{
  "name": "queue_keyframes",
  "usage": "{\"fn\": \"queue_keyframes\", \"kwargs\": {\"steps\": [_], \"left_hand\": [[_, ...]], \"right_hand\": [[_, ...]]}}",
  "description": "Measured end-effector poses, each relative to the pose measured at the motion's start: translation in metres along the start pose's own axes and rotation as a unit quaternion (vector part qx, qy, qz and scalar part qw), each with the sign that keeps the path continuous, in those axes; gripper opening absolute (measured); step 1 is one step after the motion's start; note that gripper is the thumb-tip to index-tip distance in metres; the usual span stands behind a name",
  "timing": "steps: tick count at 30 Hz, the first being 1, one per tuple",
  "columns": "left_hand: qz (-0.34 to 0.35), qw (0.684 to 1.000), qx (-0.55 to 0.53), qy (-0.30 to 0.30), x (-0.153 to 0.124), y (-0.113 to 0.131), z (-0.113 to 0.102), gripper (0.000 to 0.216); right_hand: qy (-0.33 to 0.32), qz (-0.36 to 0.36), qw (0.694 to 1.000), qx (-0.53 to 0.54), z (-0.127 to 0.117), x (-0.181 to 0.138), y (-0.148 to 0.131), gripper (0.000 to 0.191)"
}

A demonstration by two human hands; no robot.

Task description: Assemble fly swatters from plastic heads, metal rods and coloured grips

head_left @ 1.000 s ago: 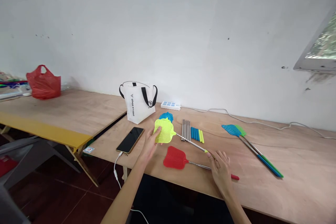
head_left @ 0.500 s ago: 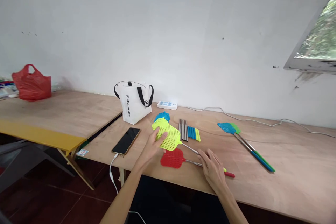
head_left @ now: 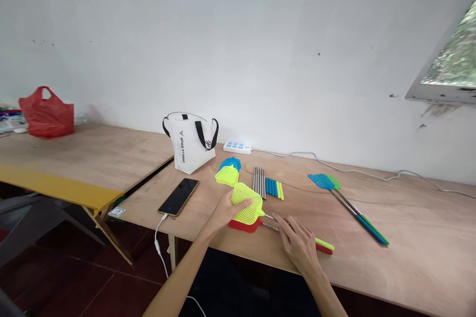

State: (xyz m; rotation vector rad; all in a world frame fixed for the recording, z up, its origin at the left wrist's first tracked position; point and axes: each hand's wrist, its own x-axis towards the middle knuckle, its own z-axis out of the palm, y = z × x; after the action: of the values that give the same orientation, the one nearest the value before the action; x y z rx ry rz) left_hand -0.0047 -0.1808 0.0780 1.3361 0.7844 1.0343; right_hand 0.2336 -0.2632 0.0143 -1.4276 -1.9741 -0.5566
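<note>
My left hand (head_left: 223, 213) pinches the yellow-green perforated head of a fly swatter (head_left: 247, 203), thumb on top. On its thin metal rod my right hand (head_left: 299, 242) is closed, and the yellow grip sticks out beyond that hand. Underneath, partly covered, lies a red fly swatter (head_left: 241, 226) with its red grip beside the yellow one. Loose yellow swatter heads (head_left: 226, 175) and blue swatter heads (head_left: 231, 162) lie just behind my left hand. Metal tubes (head_left: 259, 183) and several blue and yellow grips (head_left: 274, 188) are lined up behind the held swatter.
A blue fly swatter (head_left: 320, 181) and a green fly swatter (head_left: 366, 223) lie to the right. At the left are a phone (head_left: 178, 196) on a white cable and a white bag (head_left: 191, 146). A power strip (head_left: 237, 147) stands by the wall; a red plastic bag (head_left: 48, 114) sits on the other table.
The yellow swatter has moved right and slightly down, over the red one, and its grip shows further out. The loose yellow heads behind are now uncovered. My left hand moved with the swatter.
</note>
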Motion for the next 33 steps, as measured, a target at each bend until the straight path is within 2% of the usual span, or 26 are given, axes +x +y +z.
{"fn": "queue_keyframes", "kwargs": {"steps": [6, 11, 15, 18, 23, 25, 28, 33], "left_hand": [[-0.025, 1.0, -0.006, 0.007, -0.004, -0.008, 0.014, 0.038], [-0.021, 1.0, 0.0, -0.018, -0.005, -0.014, 0.018, 0.036], [-0.028, 0.999, -0.021, 0.01, 0.0, -0.011, 0.011, 0.035], [-0.057, 0.996, -0.051, 0.035, 0.004, -0.012, 0.004, 0.034], [-0.099, 0.994, -0.001, -0.045, 0.01, -0.022, -0.009, 0.033], [-0.09, 0.993, 0.037, -0.061, 0.011, -0.026, -0.017, 0.036], [-0.06, 0.995, 0.066, -0.053, 0.013, -0.027, -0.027, 0.042], [-0.023, 0.999, 0.038, -0.014, 0.013, -0.017, -0.043, 0.05]], "right_hand": [[0.022, -0.015, 1.0, 0.016, 0.0, -0.001, 0.002, 0.038], [0.024, -0.02, 0.999, 0.036, -0.001, -0.001, 0.002, 0.038], [-0.002, 0.003, 1.0, 0.03, 0.003, 0.004, -0.001, 0.03], [-0.01, 0.03, 0.999, 0.031, 0.009, 0.006, 0.003, 0.033], [-0.033, 0.071, 0.997, 0.021, 0.017, 0.003, 0.012, 0.029], [-0.036, 0.079, 0.996, 0.012, 0.018, 0.003, 0.012, 0.027], [-0.038, 0.089, 0.995, 0.006, 0.018, 0.003, 0.011, 0.027], [-0.055, 0.099, 0.994, 0.01, 0.016, 0.0, 0.024, 0.033]]}}
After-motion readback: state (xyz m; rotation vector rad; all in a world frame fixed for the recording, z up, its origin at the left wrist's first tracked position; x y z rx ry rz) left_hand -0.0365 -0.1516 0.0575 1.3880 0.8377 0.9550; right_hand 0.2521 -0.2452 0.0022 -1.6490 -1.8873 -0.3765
